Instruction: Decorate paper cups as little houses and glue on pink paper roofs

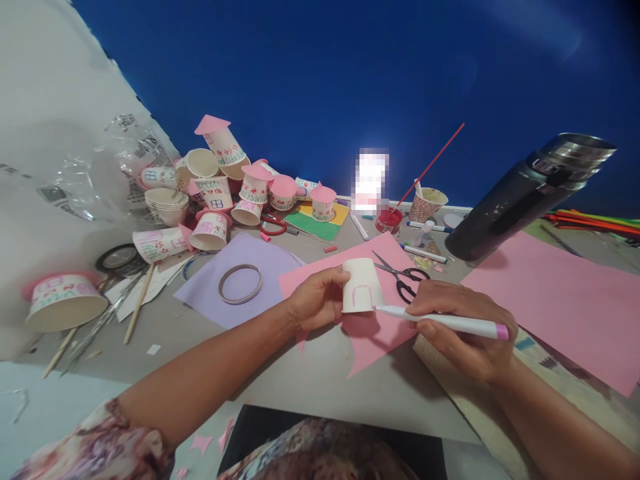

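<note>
My left hand (pixel 320 300) is closed around the left side of an upside-down white paper cup (pixel 361 277), thumb on its front. A pink door-like arch is drawn on the cup's side. In my right hand (pixel 467 327) is a white marker (pixel 445 321) with a pink end, its tip at the cup's lower right edge by the arch. Behind the cup and my right hand lie black-handled scissors (pixel 400 272), blades spread, on cut pink paper (pixel 310 270).
Decorated paper cups with pink roofs (pixel 217 143) crowd the left back. A tape ring (pixel 240 285) lies on purple paper (pixel 200 287). A dark flask (pixel 510 200) leans at right beside pink paper (pixel 565 307). Markers (pixel 425 253) and a red paint pot (pixel 389 220) are behind.
</note>
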`<action>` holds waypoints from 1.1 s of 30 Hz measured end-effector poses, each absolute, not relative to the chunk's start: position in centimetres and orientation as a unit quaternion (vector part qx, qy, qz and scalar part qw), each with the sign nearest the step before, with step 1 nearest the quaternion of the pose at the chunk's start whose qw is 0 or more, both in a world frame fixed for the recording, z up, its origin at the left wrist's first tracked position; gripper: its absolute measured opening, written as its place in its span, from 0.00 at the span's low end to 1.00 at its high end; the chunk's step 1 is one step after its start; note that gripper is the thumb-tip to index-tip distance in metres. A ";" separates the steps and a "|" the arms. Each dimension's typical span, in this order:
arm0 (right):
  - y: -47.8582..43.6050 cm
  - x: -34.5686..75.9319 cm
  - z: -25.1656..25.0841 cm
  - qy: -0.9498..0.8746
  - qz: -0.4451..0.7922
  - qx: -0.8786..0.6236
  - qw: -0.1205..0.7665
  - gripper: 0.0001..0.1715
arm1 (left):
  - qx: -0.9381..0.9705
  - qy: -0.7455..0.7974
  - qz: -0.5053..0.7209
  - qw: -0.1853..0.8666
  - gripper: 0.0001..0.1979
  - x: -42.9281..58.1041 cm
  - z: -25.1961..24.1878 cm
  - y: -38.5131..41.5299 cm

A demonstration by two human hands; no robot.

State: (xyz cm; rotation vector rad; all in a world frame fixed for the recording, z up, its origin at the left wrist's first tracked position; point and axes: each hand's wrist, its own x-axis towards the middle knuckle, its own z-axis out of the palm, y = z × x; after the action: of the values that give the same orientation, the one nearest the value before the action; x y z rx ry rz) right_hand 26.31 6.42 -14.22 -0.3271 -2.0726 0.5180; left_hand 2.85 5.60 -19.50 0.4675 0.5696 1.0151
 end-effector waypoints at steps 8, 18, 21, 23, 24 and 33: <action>6.7 26.2 -14.8 -0.825 0.188 -0.163 0.507 0.15 | 0.206 0.293 0.482 0.799 0.21 3.0 -19.2 5.5; 6.8 26.2 -15.1 -0.833 0.178 -0.151 0.502 0.17 | 0.234 0.308 0.475 0.791 0.26 3.0 -19.2 5.4; 6.9 26.1 -15.1 -0.835 0.173 -0.153 0.499 0.16 | 0.236 0.298 0.473 0.795 0.22 3.1 -19.2 5.4; 6.8 26.0 -15.1 -0.837 0.168 -0.155 0.498 0.16 | 0.238 0.289 0.474 0.797 0.17 3.1 -19.1 5.4; 6.8 25.9 -15.0 -0.838 0.168 -0.154 0.496 0.15 | 0.239 0.285 0.476 0.797 0.15 3.1 -19.1 5.4; 6.8 26.1 -14.5 -0.828 0.155 -0.164 0.513 0.17 | 0.235 0.281 0.478 0.798 0.14 3.0 -19.0 5.3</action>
State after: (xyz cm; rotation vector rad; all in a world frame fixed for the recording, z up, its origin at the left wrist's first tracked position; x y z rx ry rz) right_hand 26.14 6.75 -14.46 -0.3934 -1.9926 0.3733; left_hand 2.96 5.28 -19.01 0.5046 0.6025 1.0268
